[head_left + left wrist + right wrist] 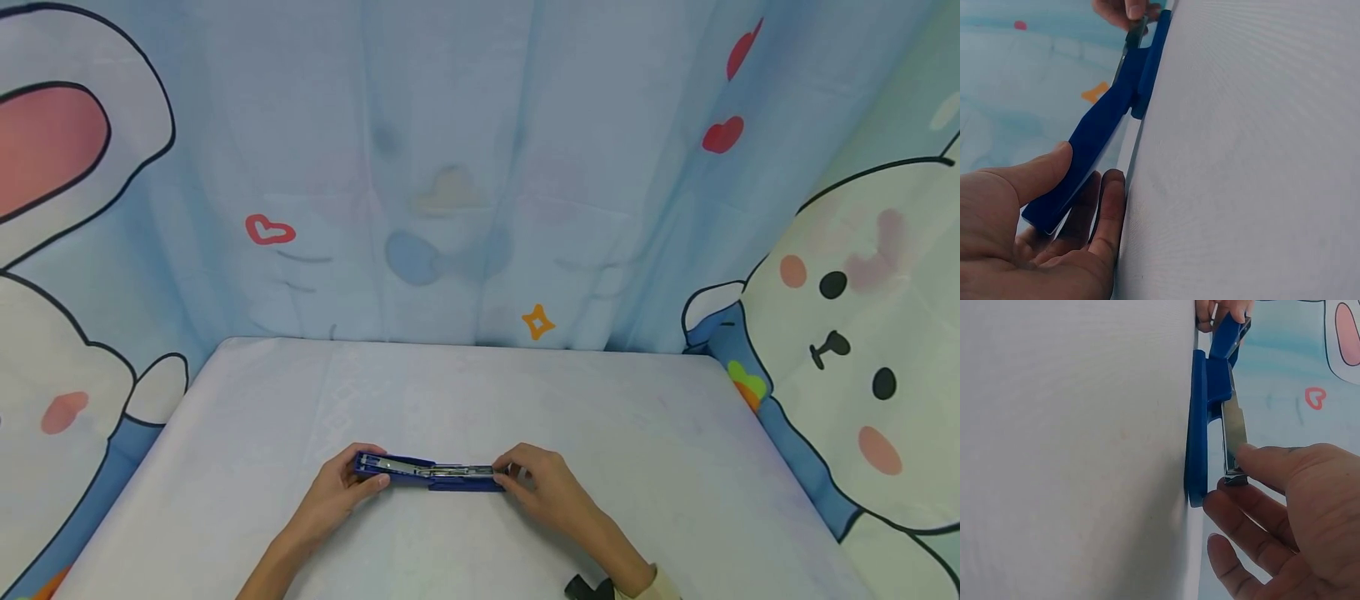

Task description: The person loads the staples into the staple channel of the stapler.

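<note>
A blue stapler (463,483) is spread wide at its hinge above the white table, its metal staple channel showing. My left hand (333,493) grips the end of the raised upper arm (1100,125), thumb on one side and fingers on the other. At the opposite end, my right hand (546,490) pinches the metal channel (1234,428), with the thumb on its side and a fingertip at its tip. The blue base (1197,437) lies along the tabletop in the right wrist view. Whether staples sit inside the channel cannot be told.
The white-covered table (480,392) stretches out around both hands. Behind it hangs a pale blue curtain (450,125) printed with hearts and cartoon animals. A small black object (588,588) shows beside the right sleeve at the lower edge.
</note>
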Demonstrator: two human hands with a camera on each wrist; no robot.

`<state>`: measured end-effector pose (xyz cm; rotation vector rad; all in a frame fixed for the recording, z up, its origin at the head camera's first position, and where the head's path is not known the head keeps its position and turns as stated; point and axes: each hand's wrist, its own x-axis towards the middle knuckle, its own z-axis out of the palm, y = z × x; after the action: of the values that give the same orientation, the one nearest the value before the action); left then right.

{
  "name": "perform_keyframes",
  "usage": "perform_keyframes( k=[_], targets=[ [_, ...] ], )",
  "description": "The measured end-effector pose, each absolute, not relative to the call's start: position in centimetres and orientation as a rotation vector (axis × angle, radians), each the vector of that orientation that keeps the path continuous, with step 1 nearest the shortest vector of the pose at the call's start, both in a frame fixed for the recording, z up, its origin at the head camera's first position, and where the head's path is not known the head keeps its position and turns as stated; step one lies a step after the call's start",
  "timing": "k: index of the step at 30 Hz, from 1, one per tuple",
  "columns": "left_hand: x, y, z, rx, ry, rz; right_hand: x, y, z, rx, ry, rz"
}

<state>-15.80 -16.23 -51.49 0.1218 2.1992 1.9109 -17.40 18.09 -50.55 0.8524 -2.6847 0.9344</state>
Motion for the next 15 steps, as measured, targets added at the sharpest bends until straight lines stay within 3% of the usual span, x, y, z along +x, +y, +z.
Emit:
perform_keyframes(
  k=[15],
  targets=[
    [-15.76,-16.14,-51.32,0.134,2.206,1.910,-17.34,18.25,-50.56,0.834,-2.677,0.973]
  ],
)
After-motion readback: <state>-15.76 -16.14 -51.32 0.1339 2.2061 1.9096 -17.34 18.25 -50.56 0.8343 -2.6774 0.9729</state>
